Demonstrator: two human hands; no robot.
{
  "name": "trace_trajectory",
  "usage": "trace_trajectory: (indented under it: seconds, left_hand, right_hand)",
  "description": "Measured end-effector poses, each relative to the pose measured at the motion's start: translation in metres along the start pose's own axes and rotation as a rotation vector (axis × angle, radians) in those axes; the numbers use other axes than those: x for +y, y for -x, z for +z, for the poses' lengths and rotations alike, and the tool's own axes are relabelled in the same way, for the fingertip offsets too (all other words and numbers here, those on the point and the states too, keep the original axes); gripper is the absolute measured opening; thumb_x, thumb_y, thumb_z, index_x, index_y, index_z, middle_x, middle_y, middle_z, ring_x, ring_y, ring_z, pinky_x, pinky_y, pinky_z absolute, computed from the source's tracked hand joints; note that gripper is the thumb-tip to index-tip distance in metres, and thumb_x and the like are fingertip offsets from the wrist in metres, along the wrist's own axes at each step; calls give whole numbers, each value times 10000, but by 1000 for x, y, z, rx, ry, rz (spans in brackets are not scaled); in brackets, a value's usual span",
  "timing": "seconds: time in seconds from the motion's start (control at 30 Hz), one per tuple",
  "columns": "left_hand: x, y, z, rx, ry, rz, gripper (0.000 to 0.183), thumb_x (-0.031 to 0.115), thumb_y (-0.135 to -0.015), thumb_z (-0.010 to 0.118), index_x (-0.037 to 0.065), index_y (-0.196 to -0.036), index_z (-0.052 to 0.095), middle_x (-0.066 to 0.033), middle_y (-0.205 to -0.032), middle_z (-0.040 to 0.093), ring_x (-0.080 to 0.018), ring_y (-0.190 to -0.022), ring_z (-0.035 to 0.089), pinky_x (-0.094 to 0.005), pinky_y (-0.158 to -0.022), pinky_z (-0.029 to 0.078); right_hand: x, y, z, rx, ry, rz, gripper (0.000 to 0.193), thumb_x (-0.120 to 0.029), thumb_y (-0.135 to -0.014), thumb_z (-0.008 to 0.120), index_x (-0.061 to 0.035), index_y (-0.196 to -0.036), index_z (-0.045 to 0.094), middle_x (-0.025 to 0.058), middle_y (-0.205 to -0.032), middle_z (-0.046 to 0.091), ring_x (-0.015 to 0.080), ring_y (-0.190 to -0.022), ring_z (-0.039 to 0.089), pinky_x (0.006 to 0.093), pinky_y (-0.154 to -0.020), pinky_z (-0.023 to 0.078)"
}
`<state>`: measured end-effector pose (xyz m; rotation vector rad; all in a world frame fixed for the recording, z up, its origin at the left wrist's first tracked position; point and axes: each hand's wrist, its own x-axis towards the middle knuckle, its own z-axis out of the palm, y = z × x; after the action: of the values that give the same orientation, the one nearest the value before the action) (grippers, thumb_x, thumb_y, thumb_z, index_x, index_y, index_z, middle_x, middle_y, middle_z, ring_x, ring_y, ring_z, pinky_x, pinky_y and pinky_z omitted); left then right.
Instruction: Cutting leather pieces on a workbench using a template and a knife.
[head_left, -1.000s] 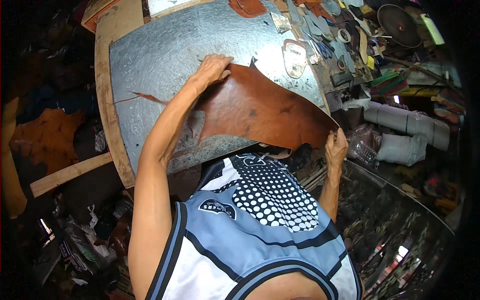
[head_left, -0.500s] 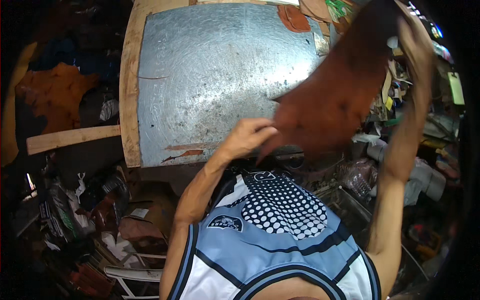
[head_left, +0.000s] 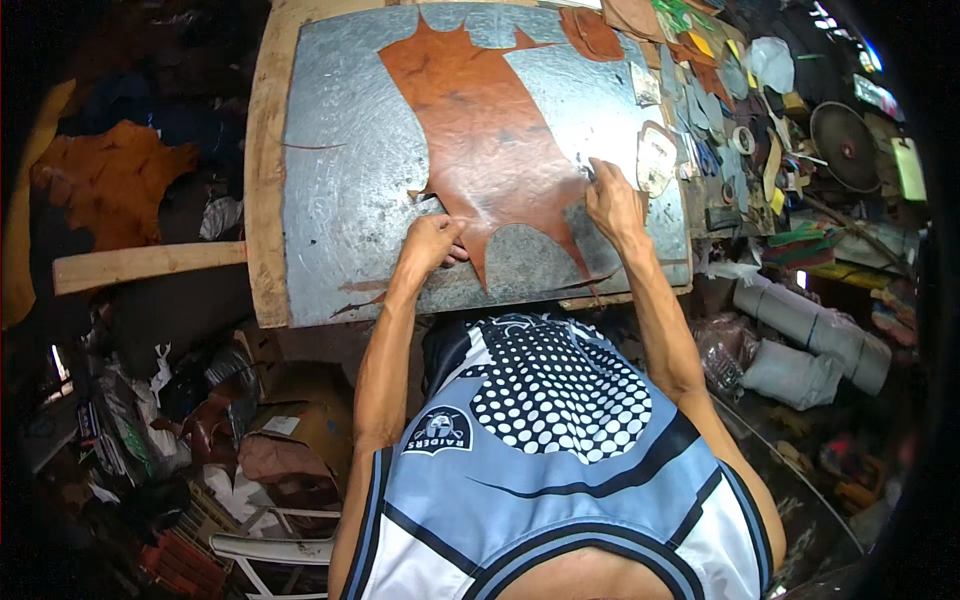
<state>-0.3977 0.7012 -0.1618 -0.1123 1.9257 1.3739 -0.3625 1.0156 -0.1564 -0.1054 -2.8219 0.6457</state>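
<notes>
A reddish-brown piece of leather (head_left: 480,110) with a ragged, pointed outline lies spread over the grey metal sheet (head_left: 345,200) of the worktable. Its far end reaches the table's back edge, and a round gap is cut into its near end. My left hand (head_left: 432,242) is closed at the leather's near left edge, fingers curled onto it. On the opposite side my right hand (head_left: 614,205) pinches the leather's right edge; its fingertips partly hide the spot. Thin brown offcuts (head_left: 365,300) lie by the table's front edge, left of the leather.
Folded brown leather (head_left: 590,32) sits at the table's far right. Beside it are a pale template-like piece (head_left: 656,160), a tape roll (head_left: 742,140) and many scraps. A wooden plank (head_left: 150,267) juts out left. Grey rolls (head_left: 815,330) lie at the lower right.
The leather, previously raised and blurred at the right, now lies flat on the table. My right hand has come down and inward from the upper right; my left hand has shifted slightly left.
</notes>
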Motion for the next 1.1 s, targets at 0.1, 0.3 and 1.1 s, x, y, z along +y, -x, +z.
trace_trajectory:
  seconds: [0.1, 0.3, 1.1]
  left_hand:
    - [0, 1, -8, -30, -72, 9, 379, 258, -997, 540, -38, -1219, 625, -117, -850, 658, -214, -736, 726, -264, -556, 554]
    - [-5, -7, -20, -121, -76, -69, 379, 276, -1008, 523, -23, -1219, 623, -107, -863, 679, -182, -717, 711, -249, -591, 550]
    - [-40, 55, -25, 607, -1124, 480, 555, 375, -936, 594, 8, -1345, 518, -203, -1447, 454, -398, -1376, 369, -544, -1095, 303]
  right_hand:
    - [28, 24, 11, -38, 106, 66, 400, -130, -872, 581, -78, -1267, 551, 199, -1096, 598, 432, -872, 633, 505, -770, 527]
    - [26, 31, -1, -121, 177, 77, 234, -111, -855, 579, -33, -1075, 567, 196, -1006, 595, 428, -784, 637, 515, -691, 524]
    - [81, -32, -42, -270, 281, 542, 1008, -663, -699, 747, 106, -1297, 488, 356, -1225, 550, 487, -1118, 586, 525, -903, 506]
